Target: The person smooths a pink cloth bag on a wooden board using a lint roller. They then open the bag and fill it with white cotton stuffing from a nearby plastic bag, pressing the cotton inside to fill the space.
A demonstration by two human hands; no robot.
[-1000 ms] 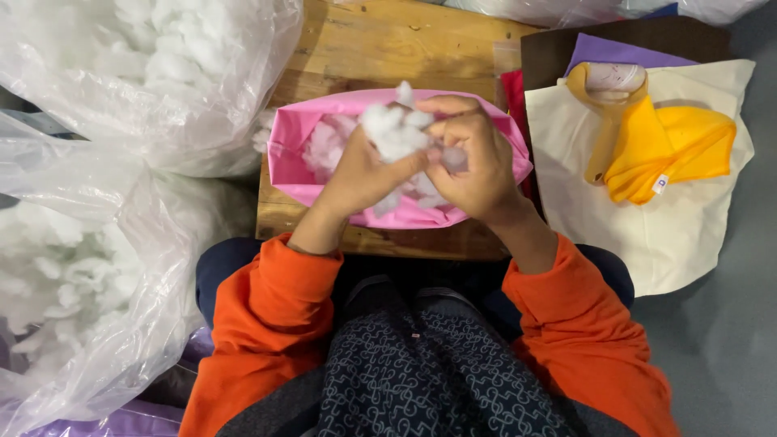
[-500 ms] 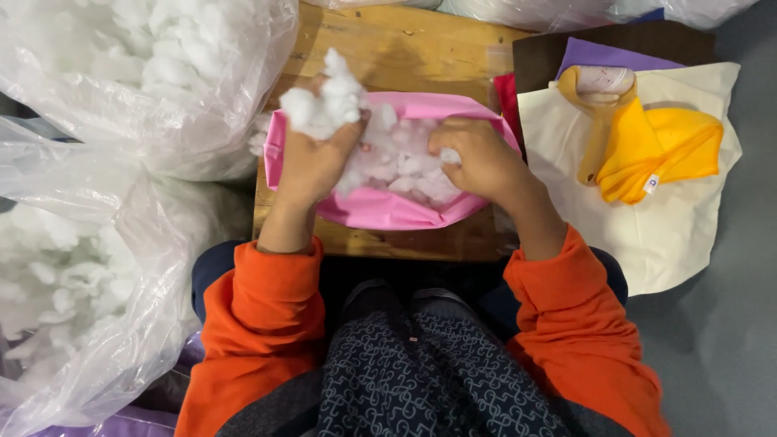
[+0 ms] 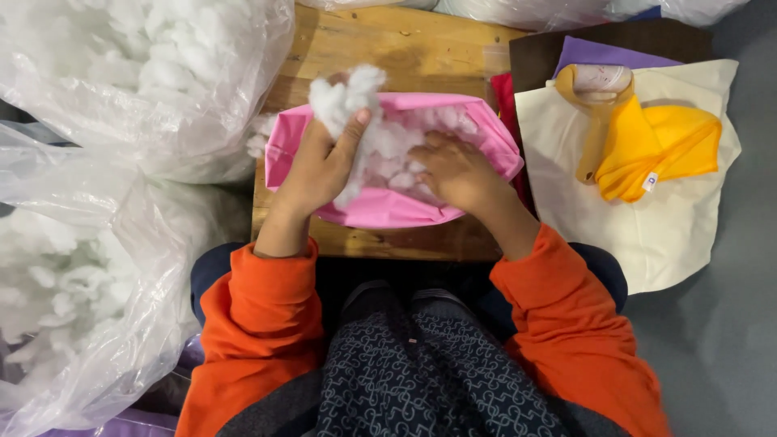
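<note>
Far left: big clear plastic bags (image 3: 121, 97) bulging with loose white fibrefill, mouths open within arm's reach, presumably as handy supply. Next, left hand (image 3: 320, 166) curled shut around a clump of white stuffing (image 3: 346, 95), raised just above the near-left rim of the pink fabric cover (image 3: 380, 206). Cover lying flat on the wooden table (image 3: 405, 44), mouth gaping upward, probably to take filling easily. Inside, fluffy, lumpy, bright-white wads, part-filling the pocket. Right hand (image 3: 457, 170) pressed palm-down into that stuffing, fingers loosely spread, apparently tamping rather than gripping. Further right, cream fabric sheet (image 3: 647, 235) with a folded yellow cloth (image 3: 660, 146) lying on it, well apart.
</note>
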